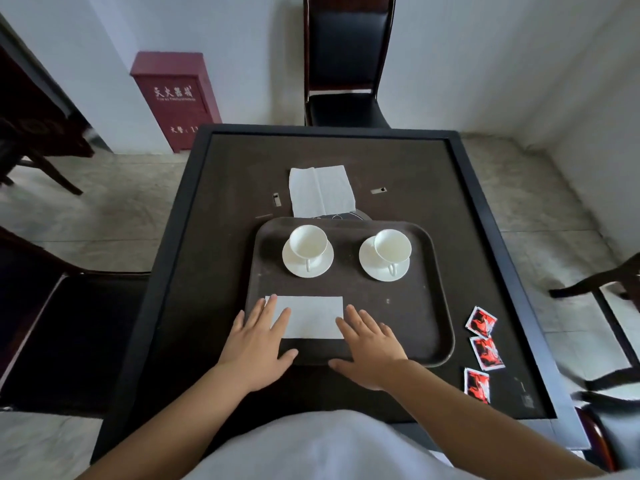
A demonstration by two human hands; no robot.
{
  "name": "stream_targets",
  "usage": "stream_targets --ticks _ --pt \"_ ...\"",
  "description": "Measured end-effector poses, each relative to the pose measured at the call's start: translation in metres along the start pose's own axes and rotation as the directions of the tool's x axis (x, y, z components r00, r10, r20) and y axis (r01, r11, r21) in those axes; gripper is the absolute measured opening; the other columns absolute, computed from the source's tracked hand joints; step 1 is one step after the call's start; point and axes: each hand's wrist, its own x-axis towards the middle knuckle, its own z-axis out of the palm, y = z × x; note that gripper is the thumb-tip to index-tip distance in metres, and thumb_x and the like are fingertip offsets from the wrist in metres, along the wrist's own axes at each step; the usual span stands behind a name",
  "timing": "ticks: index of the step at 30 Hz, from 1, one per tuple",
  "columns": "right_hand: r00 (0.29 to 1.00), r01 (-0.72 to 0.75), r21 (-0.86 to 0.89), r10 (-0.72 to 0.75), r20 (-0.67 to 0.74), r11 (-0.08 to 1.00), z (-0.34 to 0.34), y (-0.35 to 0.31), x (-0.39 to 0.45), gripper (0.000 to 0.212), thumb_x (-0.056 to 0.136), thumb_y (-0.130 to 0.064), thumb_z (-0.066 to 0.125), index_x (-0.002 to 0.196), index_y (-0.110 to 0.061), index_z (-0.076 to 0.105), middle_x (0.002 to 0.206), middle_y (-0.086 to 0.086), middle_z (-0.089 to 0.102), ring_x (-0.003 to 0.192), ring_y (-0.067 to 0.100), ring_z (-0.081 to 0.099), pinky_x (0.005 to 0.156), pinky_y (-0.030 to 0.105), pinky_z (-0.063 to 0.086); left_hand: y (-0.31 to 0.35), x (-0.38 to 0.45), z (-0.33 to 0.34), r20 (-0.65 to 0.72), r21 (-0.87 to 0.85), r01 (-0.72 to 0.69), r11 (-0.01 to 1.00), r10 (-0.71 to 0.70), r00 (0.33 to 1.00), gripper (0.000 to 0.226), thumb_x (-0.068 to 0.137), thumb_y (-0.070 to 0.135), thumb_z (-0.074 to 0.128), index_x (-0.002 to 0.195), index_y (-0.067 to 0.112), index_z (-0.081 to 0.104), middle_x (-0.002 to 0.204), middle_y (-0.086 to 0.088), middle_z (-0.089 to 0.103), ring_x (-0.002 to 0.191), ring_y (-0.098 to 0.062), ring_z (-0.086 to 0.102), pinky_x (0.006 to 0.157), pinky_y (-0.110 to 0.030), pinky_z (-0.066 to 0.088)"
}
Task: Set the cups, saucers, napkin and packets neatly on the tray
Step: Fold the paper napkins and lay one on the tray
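A dark brown tray (415, 306) lies on the table. Two white cups stand on white saucers at its far side, the left cup (308, 241) and the right cup (392, 245), handles toward me. A folded white napkin (313, 317) lies flat near the tray's front edge. My left hand (258, 348) rests flat with straight fingers on the napkin's left end. My right hand (369, 344) lies flat with its fingertips at the napkin's right edge. Three red packets (483, 353) lie on the table right of the tray.
A second, unfolded white napkin (320, 190) lies on the dark table (221, 209) beyond the tray. A black chair (346, 81) stands at the far side. More chairs are at the left and right. A red cabinet (176, 98) stands by the wall.
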Motion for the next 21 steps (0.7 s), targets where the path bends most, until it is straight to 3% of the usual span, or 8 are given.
stream_targets --ticks 13,21 --pt "0.975 -0.048 0.065 0.061 -0.215 0.997 -0.057 0.015 -0.014 0.086 0.086 -0.078 0.032 0.153 -0.034 0.0 0.163 -0.002 -0.014 0.15 0.024 -0.01 0.118 0.051 0.006 0.042 0.043 -0.06 -0.188 0.031 -0.05 0.998 0.055 0.981 0.085 0.086 0.073 0.028 0.154 0.03 0.002 0.164 -0.004 -0.012 0.15 -0.026 -0.009 0.118 -0.054 0.005" --pt "0.956 -0.028 0.068 0.046 -0.29 0.997 -0.113 0.05 0.015 0.087 0.085 -0.078 0.032 0.154 -0.032 0.003 0.164 -0.001 -0.009 0.15 0.023 -0.006 0.119 0.052 0.011 0.046 0.096 -0.11 -0.263 0.062 -0.033 0.998 0.048 0.964 0.077 0.087 0.069 0.037 0.151 0.032 0.017 0.164 -0.004 0.002 0.149 -0.029 0.002 0.117 -0.055 0.014"
